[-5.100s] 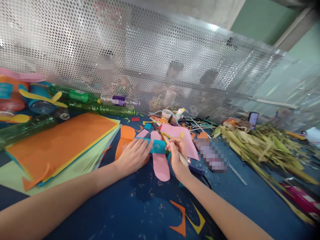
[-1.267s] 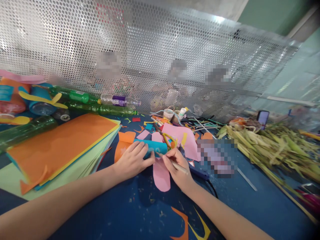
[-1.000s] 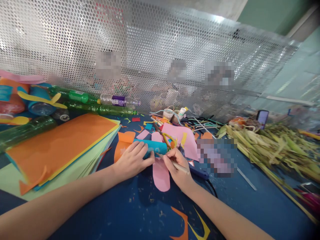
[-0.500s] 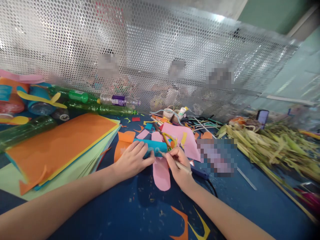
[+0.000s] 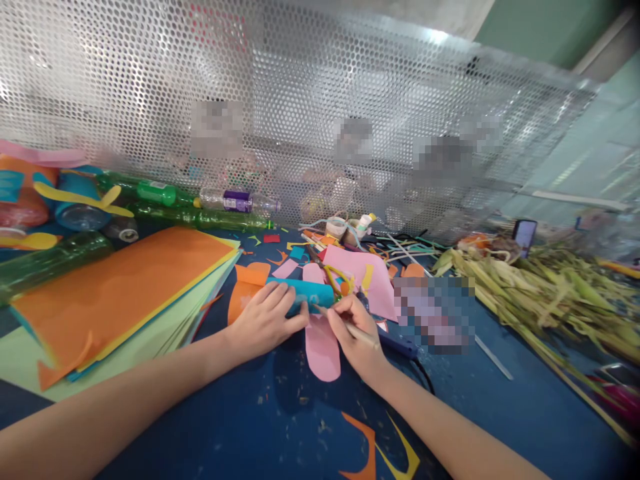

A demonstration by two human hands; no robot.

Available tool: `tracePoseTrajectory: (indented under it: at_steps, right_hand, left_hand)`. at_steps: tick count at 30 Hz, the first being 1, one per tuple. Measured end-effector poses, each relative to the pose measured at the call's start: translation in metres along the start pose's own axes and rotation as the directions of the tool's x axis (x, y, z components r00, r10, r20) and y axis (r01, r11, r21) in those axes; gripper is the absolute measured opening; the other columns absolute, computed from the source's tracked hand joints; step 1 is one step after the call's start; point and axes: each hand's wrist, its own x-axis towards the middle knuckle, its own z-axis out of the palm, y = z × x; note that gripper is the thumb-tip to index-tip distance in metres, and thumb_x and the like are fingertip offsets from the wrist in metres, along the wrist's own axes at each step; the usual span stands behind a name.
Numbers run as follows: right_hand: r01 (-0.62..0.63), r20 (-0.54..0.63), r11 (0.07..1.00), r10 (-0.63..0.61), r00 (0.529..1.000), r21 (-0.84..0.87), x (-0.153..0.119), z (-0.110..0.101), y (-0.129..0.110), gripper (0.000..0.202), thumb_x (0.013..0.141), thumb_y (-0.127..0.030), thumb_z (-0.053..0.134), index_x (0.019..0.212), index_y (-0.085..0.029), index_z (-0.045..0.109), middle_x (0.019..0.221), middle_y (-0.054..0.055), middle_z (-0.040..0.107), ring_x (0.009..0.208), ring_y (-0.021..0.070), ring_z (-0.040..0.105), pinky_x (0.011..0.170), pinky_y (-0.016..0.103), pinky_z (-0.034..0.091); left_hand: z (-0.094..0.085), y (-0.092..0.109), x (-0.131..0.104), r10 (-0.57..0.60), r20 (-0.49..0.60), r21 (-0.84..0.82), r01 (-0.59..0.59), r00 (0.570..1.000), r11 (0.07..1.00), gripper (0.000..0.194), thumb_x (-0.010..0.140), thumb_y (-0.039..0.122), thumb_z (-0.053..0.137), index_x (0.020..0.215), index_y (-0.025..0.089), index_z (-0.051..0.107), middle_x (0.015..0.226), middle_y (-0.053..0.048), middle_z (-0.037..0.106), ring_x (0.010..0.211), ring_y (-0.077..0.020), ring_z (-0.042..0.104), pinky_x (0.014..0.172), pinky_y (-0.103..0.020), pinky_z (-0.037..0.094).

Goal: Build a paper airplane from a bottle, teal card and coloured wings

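A blue roll with pale markings lies across the middle of the table, with an orange piece around its left part. Spread over the roll from the left, my left hand presses on it with its fingers apart. My right hand is closed around a pale pen-like tool, whose tip meets the right part of the roll. A pink rounded strip sticks out below the roll.
Orange sheets are stacked at left, beside green bottles. Pink paper, scissors and scraps lie behind my right hand. A glue gun with a black cable is to its right. Corn husks cover the far right.
My right hand and the pen-like tool have shifted slightly to the left along the roll. My left hand has stayed in place.
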Motion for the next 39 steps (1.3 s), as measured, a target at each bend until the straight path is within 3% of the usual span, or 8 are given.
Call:
tracePoseTrajectory:
  at_steps: [12, 23, 39]
  right_hand:
    - [0.008, 0.020, 1.000, -0.008, 1.000, 0.003, 0.0000, 0.0005, -0.0007, 0.014, 0.088, -0.029, 0.055, 0.078, -0.022, 0.048, 0.069, -0.002, 0.050, 0.060, 0.0124, 0.048, 0.056, 0.025, 0.040]
    - [0.029, 0.034, 1.000, -0.028, 0.999, -0.012, 0.0006, -0.0005, -0.0010, 0.018, 0.088, -0.028, 0.053, 0.074, -0.022, 0.043, 0.064, -0.005, 0.044, 0.054, 0.0107, 0.042, 0.052, 0.024, 0.036]
    - [0.056, -0.066, 0.998, -0.055, 0.996, 0.011, 0.0000, 0.0021, 0.0045, 0.022, 0.088, -0.023, 0.053, 0.070, -0.021, 0.041, 0.065, -0.004, 0.041, 0.058, 0.0114, 0.039, 0.056, 0.025, 0.035]
  left_hand:
    - [0.0010, -0.0002, -0.0010, 0.003, 0.004, -0.010, -0.003, 1.000, 1.000, 0.019, 0.085, 0.020, 0.054, 0.104, 0.022, 0.057, 0.096, -0.011, 0.063, 0.097, -0.0246, 0.059, 0.089, -0.041, 0.046]
    - [0.0015, 0.0003, -0.0002, 0.000, -0.005, -0.008, 0.000, 1.000, 1.000, 0.018, 0.085, 0.019, 0.054, 0.103, 0.021, 0.058, 0.096, -0.011, 0.063, 0.096, -0.0246, 0.060, 0.089, -0.041, 0.047]
    - [0.0019, 0.0009, -0.0001, -0.008, 0.005, 0.009, 0.008, 1.000, 1.000, 0.018, 0.085, 0.022, 0.054, 0.103, 0.023, 0.057, 0.097, -0.010, 0.063, 0.097, -0.0244, 0.060, 0.091, -0.040, 0.046]
